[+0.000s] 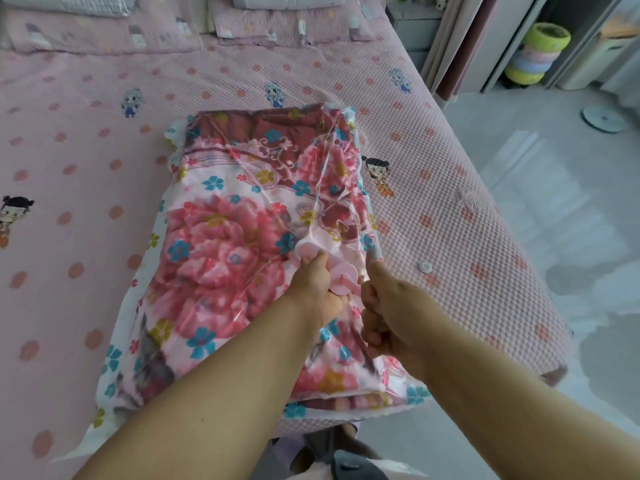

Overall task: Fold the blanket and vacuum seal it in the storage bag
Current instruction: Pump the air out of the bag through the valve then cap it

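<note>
A folded blanket printed with large pink peonies, small blue and yellow flowers and dark red bands (221, 237) lies inside a clear, glossy plastic storage bag with flower-printed white edges (114, 341), set flat on a bed covered in a pink dotted bedspread with cartoon figures (86, 98), near the bed's right edge. The plastic wrinkles and catches light over the fabric, a raised crease running lengthwise along the right side. On top of the bag sits a round pale pink plastic valve (308, 252); a matching pink round cap (343, 277) sits just beside it. The left hand (317, 285) grips at the valve and cap, fingers curled around them. The right hand (388, 306) is clenched with its fingers folded in, the thumb pointing up toward the bag's right edge; whether it pinches the plastic cannot be told. A small white button-like disc (425, 267) rests on the bedspread to the right.
</note>
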The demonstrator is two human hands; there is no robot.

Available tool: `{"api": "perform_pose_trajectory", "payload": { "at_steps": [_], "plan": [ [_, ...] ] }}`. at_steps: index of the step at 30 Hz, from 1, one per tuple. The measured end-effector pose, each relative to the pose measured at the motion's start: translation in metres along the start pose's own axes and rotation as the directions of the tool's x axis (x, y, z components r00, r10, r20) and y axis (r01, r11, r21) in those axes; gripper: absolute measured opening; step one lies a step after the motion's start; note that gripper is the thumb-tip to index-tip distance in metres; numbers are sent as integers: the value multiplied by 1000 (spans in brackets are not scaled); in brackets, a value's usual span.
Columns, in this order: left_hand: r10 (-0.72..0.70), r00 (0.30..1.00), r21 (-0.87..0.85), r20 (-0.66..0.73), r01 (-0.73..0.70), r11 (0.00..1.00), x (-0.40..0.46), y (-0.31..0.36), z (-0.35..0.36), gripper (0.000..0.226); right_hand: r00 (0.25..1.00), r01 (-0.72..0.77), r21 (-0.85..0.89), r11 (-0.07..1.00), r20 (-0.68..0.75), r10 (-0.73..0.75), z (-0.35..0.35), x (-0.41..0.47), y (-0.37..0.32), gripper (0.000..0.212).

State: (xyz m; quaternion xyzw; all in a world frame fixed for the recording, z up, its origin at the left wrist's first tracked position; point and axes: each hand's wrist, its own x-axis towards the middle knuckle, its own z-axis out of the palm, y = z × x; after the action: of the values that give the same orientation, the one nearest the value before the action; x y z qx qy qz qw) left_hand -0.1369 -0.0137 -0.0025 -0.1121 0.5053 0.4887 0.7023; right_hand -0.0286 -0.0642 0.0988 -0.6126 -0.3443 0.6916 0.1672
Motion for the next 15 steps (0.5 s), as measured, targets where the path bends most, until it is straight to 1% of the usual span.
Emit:
{"api": "perform_pose_trajectory", "payload": {
  "at_steps": [1,3,5,6,7,9,10,12,13,15],
  "plan": [
    [9,1000,-39,9,-8,999,2,-1,-1,40,1000,-16,21,1000,27,15,-4,-14,3,62],
    [31,1000,-47,2,-31,998,7,-2,1,37,998,-9,25,1000,64,7,-11,-27,2,59],
    [20,1000,-40,-1,-20,999,4,-3,4,29,1000,20,-3,1000,-8,-20,-5,-11,-7,62],
    [23,1000,-20,6,-23,1000,2,-1,5,30,998,40,-43,998,-47,-42,-1,5,-10,62],
    [25,1000,8,6,-25,1000,0,0,5,36,997,65,-70,995,-34,-67,4,17,-12,62],
    [19,999,111,-43,-14,994,-2,2,3,46,997,75,-85,994,-2,-76,9,33,-12,62],
    [23,999,111,-37,-18,994,-3,3,2,45,997,70,-64,995,23,-68,7,33,-9,62],
    [9,1000,29,-18,-8,1000,-2,2,1,30,998,36,-24,999,53,-35,-1,11,-4,61],
    [1,1000,10,-10,-1,1000,-1,1,1,25,999,11,-7,1000,45,-10,-6,-1,0,61],
    [14,1000,23,5,-14,1000,3,-1,0,25,999,-21,16,1000,49,20,-14,-19,3,59]
  ]
}}
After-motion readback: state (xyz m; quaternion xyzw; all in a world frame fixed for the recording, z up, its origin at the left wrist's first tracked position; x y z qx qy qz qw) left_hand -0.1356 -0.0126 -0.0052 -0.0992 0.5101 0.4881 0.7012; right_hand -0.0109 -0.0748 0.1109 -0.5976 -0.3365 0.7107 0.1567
